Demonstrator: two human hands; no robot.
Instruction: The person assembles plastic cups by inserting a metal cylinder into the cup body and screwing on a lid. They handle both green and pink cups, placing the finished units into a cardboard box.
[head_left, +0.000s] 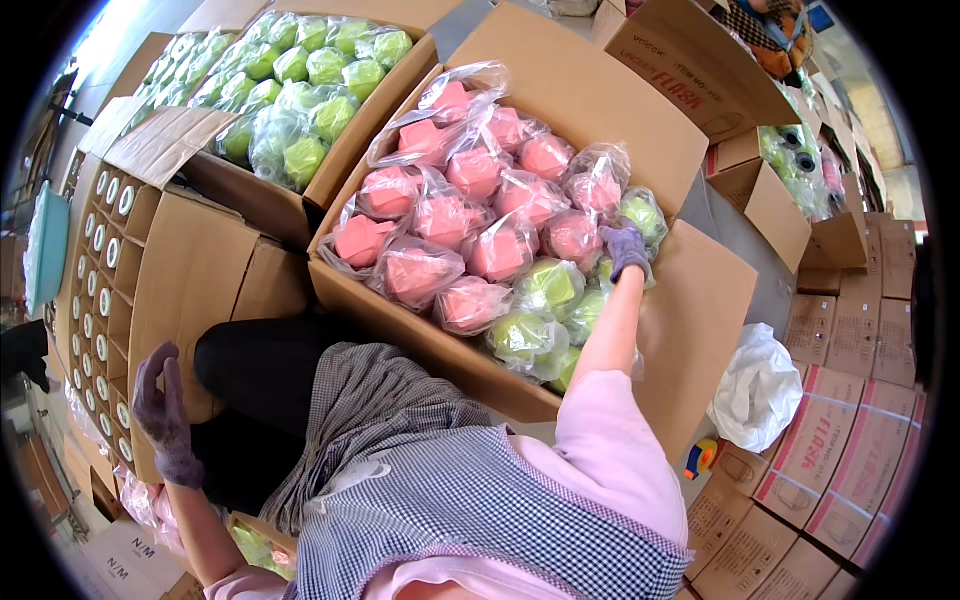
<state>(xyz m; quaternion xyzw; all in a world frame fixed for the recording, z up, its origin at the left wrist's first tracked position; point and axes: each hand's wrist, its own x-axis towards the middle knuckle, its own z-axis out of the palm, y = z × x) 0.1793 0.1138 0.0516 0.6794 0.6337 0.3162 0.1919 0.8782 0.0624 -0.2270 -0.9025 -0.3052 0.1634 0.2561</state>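
Note:
My right hand point(625, 250), in a grey-purple glove, reaches over the far right part of an open cardboard box point(420, 335). Its fingers are curled against a light-green faceted piece in a clear bag point(642, 215); part of the grip is hidden. Several pink faceted pieces in clear bags point(475, 172) fill most of the box, with more green bagged pieces point(528, 335) in its near right corner. At the left, my left hand point(165, 415), gloved too, is raised with fingers apart and nothing in it. It is beside a brown carton with a divided grid point(118, 300).
Another open carton with green bagged pieces point(325, 65) stands at the back left. White crumpled plastic bag point(757, 390), tape dispenser point(701, 458) and stacked sealed cartons point(825, 450) lie to the right. The box's open flap point(700, 330) sticks out beside my right arm.

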